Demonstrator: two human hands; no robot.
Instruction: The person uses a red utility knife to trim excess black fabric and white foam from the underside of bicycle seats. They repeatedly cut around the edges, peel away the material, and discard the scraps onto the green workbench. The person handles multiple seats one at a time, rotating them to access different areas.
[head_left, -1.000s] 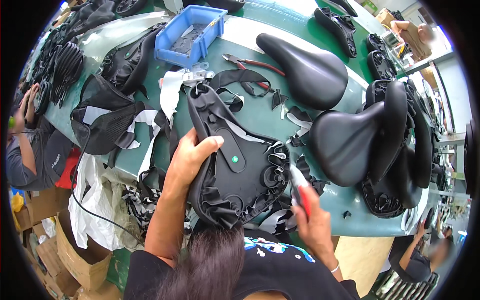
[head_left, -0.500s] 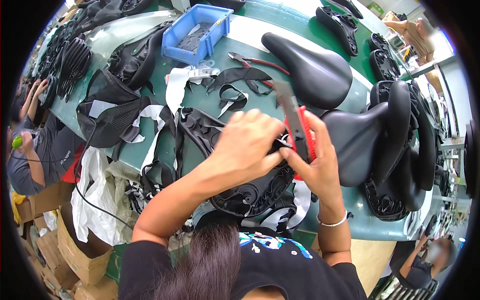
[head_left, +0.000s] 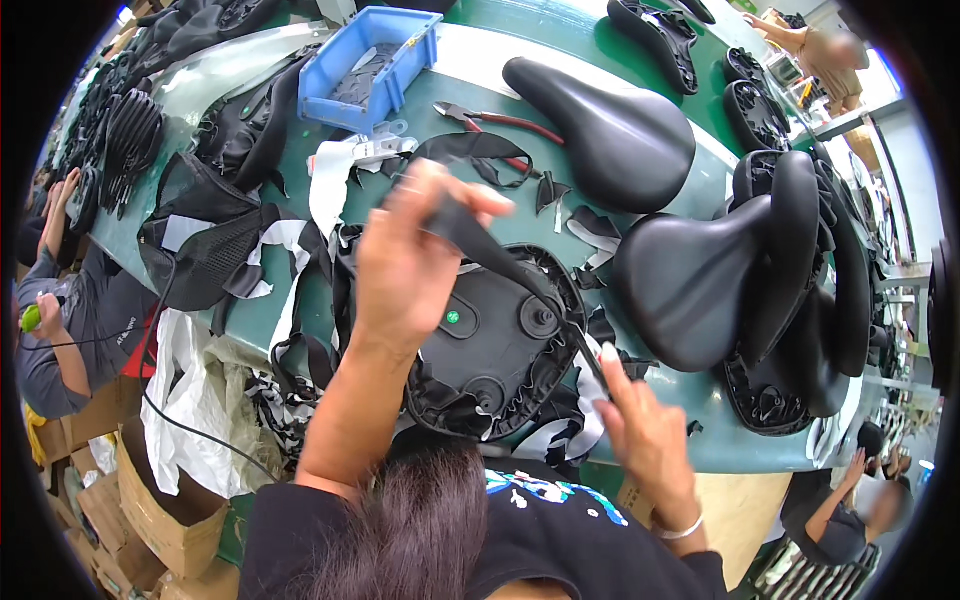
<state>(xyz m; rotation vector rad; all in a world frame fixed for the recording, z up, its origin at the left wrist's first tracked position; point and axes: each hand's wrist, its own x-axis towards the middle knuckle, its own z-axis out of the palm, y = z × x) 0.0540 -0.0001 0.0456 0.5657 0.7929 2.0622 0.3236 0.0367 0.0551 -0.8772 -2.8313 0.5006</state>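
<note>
The left hand (head_left: 402, 245), blurred, grips a black strip (head_left: 485, 245) that slants above an upturned saddle (head_left: 478, 350) toward the right hand (head_left: 650, 430), whose grasp is unclear. Beyond, red-handled pliers (head_left: 520, 124) lie beside a smooth saddle (head_left: 630, 145). A blue bin (head_left: 338, 112) stands farther left; a saddle pile (head_left: 690, 290) sits at right on the table (head_left: 740, 452).
</note>
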